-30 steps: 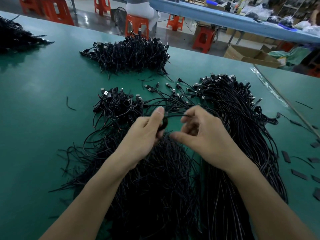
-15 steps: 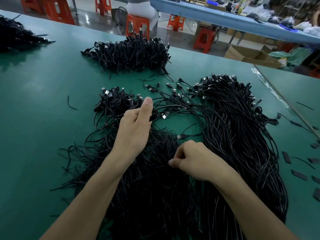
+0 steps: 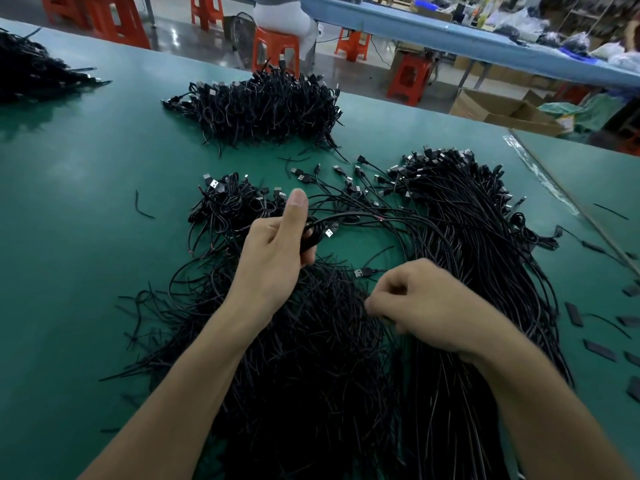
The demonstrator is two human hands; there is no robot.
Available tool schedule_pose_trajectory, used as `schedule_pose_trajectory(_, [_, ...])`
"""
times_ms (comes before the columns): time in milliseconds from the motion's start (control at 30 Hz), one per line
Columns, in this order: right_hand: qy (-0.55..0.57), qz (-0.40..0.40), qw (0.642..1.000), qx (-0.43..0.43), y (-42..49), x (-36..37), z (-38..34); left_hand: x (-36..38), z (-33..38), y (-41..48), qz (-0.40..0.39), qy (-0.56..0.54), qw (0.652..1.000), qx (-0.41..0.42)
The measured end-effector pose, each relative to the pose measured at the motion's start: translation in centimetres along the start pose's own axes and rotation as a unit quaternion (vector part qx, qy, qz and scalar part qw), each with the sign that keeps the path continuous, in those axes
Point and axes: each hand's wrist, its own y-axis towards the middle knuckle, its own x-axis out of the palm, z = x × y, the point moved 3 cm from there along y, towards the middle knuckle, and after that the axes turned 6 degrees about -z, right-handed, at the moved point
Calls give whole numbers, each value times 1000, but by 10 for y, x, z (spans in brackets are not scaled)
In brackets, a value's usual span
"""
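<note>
Nearest us, a wide heap of thin black cut-end cables (image 3: 311, 393) lies on the green table top (image 3: 86, 174), under both forearms. The right hand (image 3: 427, 303) sits on that heap, knuckles up, fingers (image 3: 375, 308) curled down into the strands. It is motion-blurred, so we can't tell whether it has hold of a strand. Just past it, one loose black USB plug (image 3: 362, 272) lies at the heap's edge, apart from the hand. The left hand (image 3: 273, 258) is a bit further out, thumb straight up, other fingers wrapped round a small coiled black USB cable (image 3: 317, 233). That cable's silver-tipped plug pokes out to the right of the palm, and the coil is held up off the table. Any marking on the plugs is too small for us to read. Behind the left hand sits a small cluster of coiled black cables (image 3: 228, 209). To its right runs a long bundle of straight black cables (image 3: 485, 244), plugs massed at its far end. Flat black strips (image 3: 575, 315) are scattered near the table's right edge, and a short black wire offcut (image 3: 142, 207) lies alone on the left. Further back we see a bigger mound of coiled black cables (image 3: 263, 102), and another dark cable pile (image 3: 31, 74) at far left. Beyond the table are orange plastic stools (image 3: 277, 50), one with a person in pale trousers (image 3: 280, 15) seated on it. There is also a brown cardboard box (image 3: 502, 109) and a long blue bench (image 3: 450, 39).
</note>
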Motion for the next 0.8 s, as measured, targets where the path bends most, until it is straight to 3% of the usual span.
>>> schedule_pose_trajectory(167, [184,129,968,-114,-2,-14,-10,7,7,-4,-29,-31,999,-9])
schedule_pose_trajectory(233, [191,181,949,-173,-2,-10,-20,13,11,-6,-61,-61,996,4])
schedule_pose_trajectory(367, [121,199,940,-249,-5,1,-37,18,14,-8,-97,-92,991,17])
schedule_pose_trajectory(567, [42,245,931,-267,-11,5,-49,17,18,-9,-52,-109,993,19])
schedule_pose_trajectory(667, [101,245,931,-250,-11,8,-47,15,19,-9,-31,-157,987,16])
schedule_pose_trajectory(800, [96,272,929,-233,-11,12,-46,13,18,-8,-15,-127,992,23])
